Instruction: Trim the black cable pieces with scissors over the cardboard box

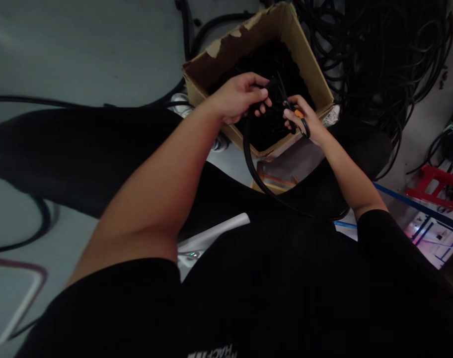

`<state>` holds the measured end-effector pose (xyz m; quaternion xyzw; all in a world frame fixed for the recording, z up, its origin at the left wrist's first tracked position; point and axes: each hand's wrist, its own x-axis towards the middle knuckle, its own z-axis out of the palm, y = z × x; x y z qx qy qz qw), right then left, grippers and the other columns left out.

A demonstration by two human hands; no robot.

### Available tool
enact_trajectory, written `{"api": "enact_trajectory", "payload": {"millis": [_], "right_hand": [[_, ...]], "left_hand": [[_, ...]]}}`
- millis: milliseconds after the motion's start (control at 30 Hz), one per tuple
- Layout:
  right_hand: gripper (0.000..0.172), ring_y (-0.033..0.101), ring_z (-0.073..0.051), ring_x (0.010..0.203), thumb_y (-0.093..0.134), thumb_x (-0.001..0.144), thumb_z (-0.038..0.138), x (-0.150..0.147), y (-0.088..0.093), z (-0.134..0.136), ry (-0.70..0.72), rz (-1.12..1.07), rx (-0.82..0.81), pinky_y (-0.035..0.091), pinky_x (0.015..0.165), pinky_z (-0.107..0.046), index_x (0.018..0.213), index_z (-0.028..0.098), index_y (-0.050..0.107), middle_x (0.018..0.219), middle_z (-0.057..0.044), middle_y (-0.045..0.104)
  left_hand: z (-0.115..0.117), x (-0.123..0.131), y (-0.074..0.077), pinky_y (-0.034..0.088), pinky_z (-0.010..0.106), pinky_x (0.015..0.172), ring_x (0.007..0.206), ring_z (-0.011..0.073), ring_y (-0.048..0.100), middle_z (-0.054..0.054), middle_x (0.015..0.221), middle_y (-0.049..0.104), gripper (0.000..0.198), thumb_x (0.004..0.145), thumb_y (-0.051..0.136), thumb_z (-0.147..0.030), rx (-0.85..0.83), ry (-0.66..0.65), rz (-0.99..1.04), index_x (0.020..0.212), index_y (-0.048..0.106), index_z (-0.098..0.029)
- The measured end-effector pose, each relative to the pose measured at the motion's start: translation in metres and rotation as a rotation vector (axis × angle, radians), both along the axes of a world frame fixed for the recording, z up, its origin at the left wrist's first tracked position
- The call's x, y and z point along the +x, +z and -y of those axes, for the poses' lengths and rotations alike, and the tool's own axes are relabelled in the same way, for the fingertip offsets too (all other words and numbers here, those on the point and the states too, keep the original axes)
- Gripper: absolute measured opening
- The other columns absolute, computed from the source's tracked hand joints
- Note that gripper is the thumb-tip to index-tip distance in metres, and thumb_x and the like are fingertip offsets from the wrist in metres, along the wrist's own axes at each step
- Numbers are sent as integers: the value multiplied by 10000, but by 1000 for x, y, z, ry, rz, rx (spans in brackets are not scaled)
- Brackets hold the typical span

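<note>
Over the cardboard box (308,59), my left hand (247,97) is closed around the end of a black hose or thick cable (249,149). From that hand it curves down across my lap toward the right. My right hand (304,117) grips scissors (300,117) with black and orange handles. Their dark blades point up and sit close beside the held end; whether they touch it I cannot tell. Dark scraps (265,136) fill the box below, too dim to make out singly. The box's upper edge is torn.
A large tangle of black cables (390,59) lies to the right of the box. More black cable (36,102) runs along the floor at left. A red plastic frame (435,186) and a blue bar (416,204) stand at the right. My shoes (182,104) flank the box.
</note>
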<state>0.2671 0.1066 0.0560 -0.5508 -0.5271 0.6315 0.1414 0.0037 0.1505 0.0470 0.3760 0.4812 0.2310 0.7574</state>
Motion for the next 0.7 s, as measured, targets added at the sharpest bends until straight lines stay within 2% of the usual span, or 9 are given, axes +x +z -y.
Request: {"api": "enact_trajectory", "payload": {"millis": [67,133,233,367,433,533,700], "right_hand": [[807,831,-256,1119,924,1078,981,5,-7,1,18,2,-7,759,906,-360,1460,308,695,1247,-73,756],[814,834,-252,1087,905,1100,975,10,-16,1,14,11,-1,780,905,-375,1507,304,687,1234,-65,756],[853,807,-230,968,888,1092,1007,15,-29,0,14,30,38,786,853,-387,1480,280,667,1127,-35,720],[874,738,-180,818,846,1086,1055,17,-40,-3,-53,49,75,728,748,-333,1398,262,648,1020,-2,674],[845,770,-186,855,754,1145,1057,19,-43,-4,-54,48,87,713,767,-316,1391,254,664,1017,-10,690],[818,817,-182,970,637,1215,1041,21,-48,-4,20,3,92,686,837,-278,1381,243,707,1058,-27,740],[865,778,-145,949,688,1153,1083,24,-58,-3,-33,-50,78,655,811,-253,1352,241,721,1149,-40,798]], "left_hand": [[0,-1,-4,556,348,820,882,203,675,-34,1013,903,464,955,1069,-329,26,6,-2,1137,642,-321],[0,-1,-6,556,336,808,852,188,673,-19,1003,914,408,1025,1027,-259,36,26,-22,1079,625,-309],[0,3,-4,547,308,744,773,166,680,17,958,904,313,1148,885,-111,-1,71,-60,1025,651,-281],[2,9,2,499,267,638,685,146,684,-1,889,865,313,1238,747,-13,-35,116,-75,1081,654,-268],[2,10,2,458,255,596,636,126,649,-25,861,833,310,1252,727,-4,-26,126,-71,1105,653,-266],[2,8,-1,409,254,560,584,106,568,-55,831,791,300,1244,767,-43,-1,118,-70,1097,646,-275],[2,4,-6,404,283,584,605,126,533,-63,853,816,302,1202,906,-185,12,43,-66,1071,658,-295]]}}
